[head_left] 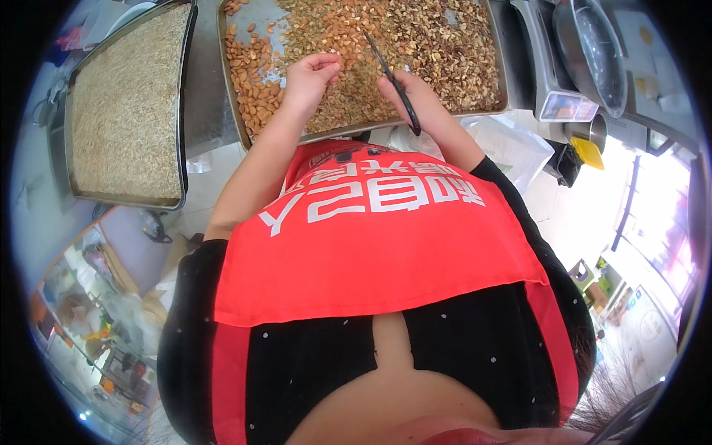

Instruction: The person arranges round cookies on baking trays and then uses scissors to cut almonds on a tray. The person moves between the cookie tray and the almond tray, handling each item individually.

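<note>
A wide metal tray [236, 111] holds mixed nuts and seeds, with whole almonds [256, 81] heaped at its left end. My left hand [310, 78] rests on the mix near the tray's front edge, fingers curled over a few pieces. My right hand [408, 95] is closed around a thin black tool [391, 78] like a pair of scissors, whose tip points up-left across the seeds. Both forearms reach over a red apron [371, 237] toward the tray.
A second metal tray [180, 111] of pale grain lies to the left. To the right are a scale [552, 81], a metal bowl [593, 44] and a small yellow scoop [588, 150]. A clear plastic bag [512, 144] hangs below the tray's front edge.
</note>
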Available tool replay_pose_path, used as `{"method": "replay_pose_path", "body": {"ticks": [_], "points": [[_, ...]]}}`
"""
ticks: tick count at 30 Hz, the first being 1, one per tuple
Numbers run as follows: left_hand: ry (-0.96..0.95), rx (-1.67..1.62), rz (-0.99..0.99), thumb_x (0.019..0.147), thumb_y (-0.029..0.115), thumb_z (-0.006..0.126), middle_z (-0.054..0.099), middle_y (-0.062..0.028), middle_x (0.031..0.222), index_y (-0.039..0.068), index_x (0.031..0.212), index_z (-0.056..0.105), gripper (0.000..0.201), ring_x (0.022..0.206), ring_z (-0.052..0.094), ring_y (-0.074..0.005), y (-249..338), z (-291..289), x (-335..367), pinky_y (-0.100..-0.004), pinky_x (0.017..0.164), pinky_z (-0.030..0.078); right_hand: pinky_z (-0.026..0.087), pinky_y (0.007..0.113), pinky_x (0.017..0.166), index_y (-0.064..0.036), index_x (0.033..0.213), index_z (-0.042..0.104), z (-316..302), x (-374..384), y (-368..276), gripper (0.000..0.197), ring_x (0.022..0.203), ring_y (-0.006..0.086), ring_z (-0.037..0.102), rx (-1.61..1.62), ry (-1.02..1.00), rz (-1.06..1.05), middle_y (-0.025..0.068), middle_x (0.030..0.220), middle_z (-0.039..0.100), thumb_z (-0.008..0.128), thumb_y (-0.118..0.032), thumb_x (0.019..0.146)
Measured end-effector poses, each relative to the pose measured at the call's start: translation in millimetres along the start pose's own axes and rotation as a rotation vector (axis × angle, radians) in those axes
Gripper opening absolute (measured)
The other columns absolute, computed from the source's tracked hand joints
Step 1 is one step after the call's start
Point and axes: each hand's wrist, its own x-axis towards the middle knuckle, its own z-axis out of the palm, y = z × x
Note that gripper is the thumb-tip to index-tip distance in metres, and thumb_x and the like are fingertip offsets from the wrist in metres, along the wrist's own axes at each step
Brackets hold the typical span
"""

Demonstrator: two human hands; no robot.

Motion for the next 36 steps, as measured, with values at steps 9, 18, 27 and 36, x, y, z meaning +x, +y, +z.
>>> {"method": "replay_pose_path", "body": {"ticks": [9, 18, 27, 36], "points": [[-0.034, -0.132, 0.040, 0.080, -0.004, 0.064, 0.062, -0.0098, 0.083, -0.002, 0.099, 0.048, 0.025, 0.069, 0.060, -0.0139, 31, 7, -10, -0.0230, 0.062, 0.050, 0.046, 0.042, 0.065, -0.0020, 0.090, 0.053, -1, -7, -34, 0.052, 0.074, 0.0371, 0.060, -0.131, -0.077, -0.041, 0.0191, 0.078, 0.060, 0.065, -0.051, 0.078], [-0.046, 0.002, 0.126, 0.077, -0.006, 0.064, 0.061, -0.0130, 0.080, -0.001, 0.101, 0.036, 0.036, 0.065, 0.058, -0.0152, 43, 4, -11, -0.0243, 0.057, 0.048, 0.047, 0.042, 0.066, -0.0022, 0.091, 0.054, -8, -5, -40, 0.052, 0.076, 0.0379, 0.060, -0.126, -0.121, -0.040, 0.0194, 0.078, 0.060, 0.065, -0.051, 0.078], [-0.048, 0.081, 0.110, 0.077, -0.005, 0.065, 0.062, -0.0138, 0.079, -0.002, 0.103, 0.035, 0.040, 0.064, 0.058, -0.0149, 53, 1, -8, -0.0250, 0.056, 0.047, 0.047, 0.039, 0.061, -0.0055, 0.094, 0.058, -4, 1, -35, 0.043, 0.067, 0.0333, 0.060, -0.076, -0.141, 0.006, 0.0150, 0.070, 0.060, 0.063, -0.046, 0.082], [0.007, 0.082, 0.075, 0.079, -0.003, 0.064, 0.063, -0.0136, 0.083, -0.004, 0.110, 0.038, 0.040, 0.065, 0.058, -0.0145, 47, 0, 0, -0.0247, 0.058, 0.048, 0.044, 0.033, 0.055, -0.0038, 0.090, 0.059, 6, 9, -26, 0.033, 0.057, 0.0189, 0.054, -0.014, -0.019, 0.049, 0.0079, 0.060, 0.054, 0.061, -0.036, 0.087]]}}
